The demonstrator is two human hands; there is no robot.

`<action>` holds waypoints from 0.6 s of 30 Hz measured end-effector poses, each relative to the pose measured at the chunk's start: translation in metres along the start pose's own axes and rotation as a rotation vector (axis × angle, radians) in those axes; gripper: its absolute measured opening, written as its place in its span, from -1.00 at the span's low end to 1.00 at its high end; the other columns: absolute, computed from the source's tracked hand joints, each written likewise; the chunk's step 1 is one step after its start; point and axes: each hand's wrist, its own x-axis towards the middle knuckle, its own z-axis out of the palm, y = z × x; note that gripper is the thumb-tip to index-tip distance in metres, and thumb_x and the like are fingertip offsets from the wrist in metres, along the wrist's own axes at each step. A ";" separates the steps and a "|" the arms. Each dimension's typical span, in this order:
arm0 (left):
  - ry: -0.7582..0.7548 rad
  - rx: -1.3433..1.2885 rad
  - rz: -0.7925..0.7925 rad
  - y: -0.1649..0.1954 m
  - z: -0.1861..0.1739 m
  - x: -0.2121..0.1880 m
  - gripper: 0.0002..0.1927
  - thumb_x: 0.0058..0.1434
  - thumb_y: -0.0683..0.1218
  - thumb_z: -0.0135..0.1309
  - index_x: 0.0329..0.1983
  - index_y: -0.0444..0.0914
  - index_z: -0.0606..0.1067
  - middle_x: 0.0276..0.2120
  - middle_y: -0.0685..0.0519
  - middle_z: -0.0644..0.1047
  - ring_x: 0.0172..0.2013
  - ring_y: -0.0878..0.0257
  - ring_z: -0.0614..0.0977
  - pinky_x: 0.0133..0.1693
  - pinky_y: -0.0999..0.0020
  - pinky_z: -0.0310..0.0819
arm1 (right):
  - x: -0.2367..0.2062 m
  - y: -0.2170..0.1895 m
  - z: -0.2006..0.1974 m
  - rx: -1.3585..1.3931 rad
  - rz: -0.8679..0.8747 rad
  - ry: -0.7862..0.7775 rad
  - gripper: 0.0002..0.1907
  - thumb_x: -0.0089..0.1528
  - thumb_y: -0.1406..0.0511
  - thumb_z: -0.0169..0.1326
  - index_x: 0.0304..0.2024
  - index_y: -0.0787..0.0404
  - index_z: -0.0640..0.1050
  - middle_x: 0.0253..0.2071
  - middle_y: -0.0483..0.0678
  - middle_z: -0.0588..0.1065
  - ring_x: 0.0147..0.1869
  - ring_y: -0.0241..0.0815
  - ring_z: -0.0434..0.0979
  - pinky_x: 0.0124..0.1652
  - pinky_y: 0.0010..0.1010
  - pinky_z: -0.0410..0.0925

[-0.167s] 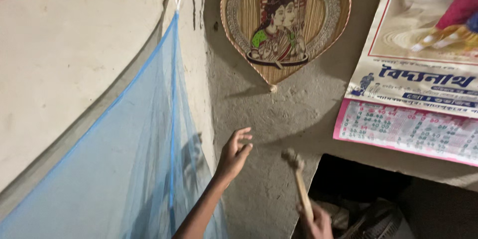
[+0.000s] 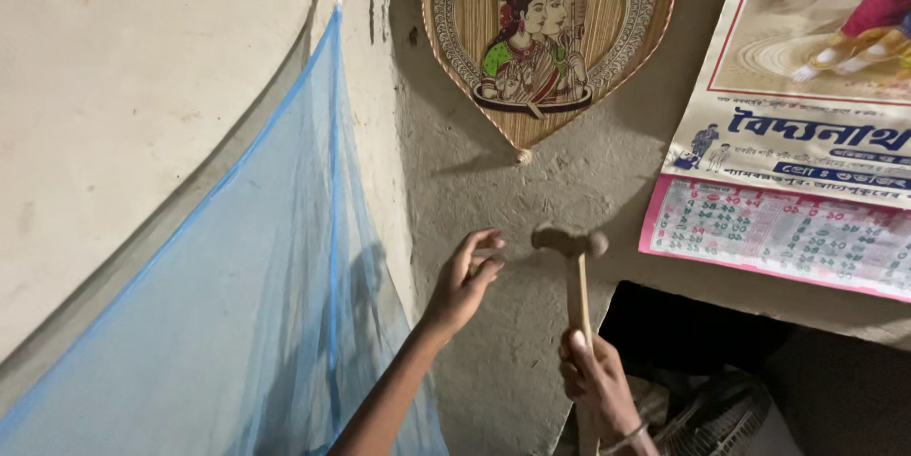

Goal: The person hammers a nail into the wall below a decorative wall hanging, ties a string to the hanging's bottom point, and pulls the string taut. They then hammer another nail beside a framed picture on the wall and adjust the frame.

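I see a rough grey mud wall (image 2: 531, 342) with a blue net (image 2: 256, 323) on its left, a leaf-shaped picture plaque (image 2: 548, 38) and a calendar (image 2: 788, 181). My right hand (image 2: 596, 382) is closed around the hammer (image 2: 572, 257) handle, head up near the wall. My left hand (image 2: 465, 283) pinches something tiny just beside the hammer head; I cannot tell what.
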 end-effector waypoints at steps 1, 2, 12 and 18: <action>-0.030 -0.079 0.027 0.005 0.002 -0.001 -0.46 0.39 0.10 -0.14 0.41 -0.12 0.29 0.22 -0.05 0.48 0.07 0.13 0.61 0.09 0.16 0.56 | 0.003 -0.003 0.001 0.081 0.055 -0.084 -0.54 0.35 -0.03 -0.10 -0.35 0.22 0.38 -0.66 -0.23 0.19 -0.69 -0.43 0.08 -0.67 -0.51 0.03; -0.060 -0.156 0.056 0.010 0.004 -0.002 -0.44 0.42 0.15 -0.16 0.41 -0.14 0.28 0.26 -0.06 0.46 0.13 0.11 0.59 0.14 0.13 0.53 | 0.004 -0.004 0.004 0.161 0.108 -0.170 -0.50 0.34 -0.08 -0.16 -0.37 0.20 0.37 -0.69 -0.23 0.18 -0.73 -0.43 0.06 -0.70 -0.52 0.02; -0.088 -0.354 0.125 0.029 -0.001 -0.010 -0.52 0.48 0.03 -0.26 0.41 -0.21 0.21 0.22 -0.10 0.48 0.06 0.12 0.65 0.10 0.17 0.58 | 0.035 -0.006 0.064 0.777 0.451 -1.076 -0.34 0.39 -0.30 -0.30 -0.37 0.09 0.25 -0.68 -0.25 0.11 -0.76 -0.50 0.01 -0.74 -0.65 0.04; 0.132 -0.384 0.203 0.032 -0.004 -0.024 -0.64 0.50 -0.13 -0.27 0.22 -0.36 0.43 -0.18 -0.11 0.68 -0.27 0.13 0.76 -0.19 0.26 0.73 | 0.036 0.003 0.080 -0.034 0.105 -0.403 -0.48 0.33 -0.11 -0.17 -0.28 0.21 0.42 -0.57 -0.17 0.28 -0.57 -0.33 0.27 -0.51 -0.45 0.27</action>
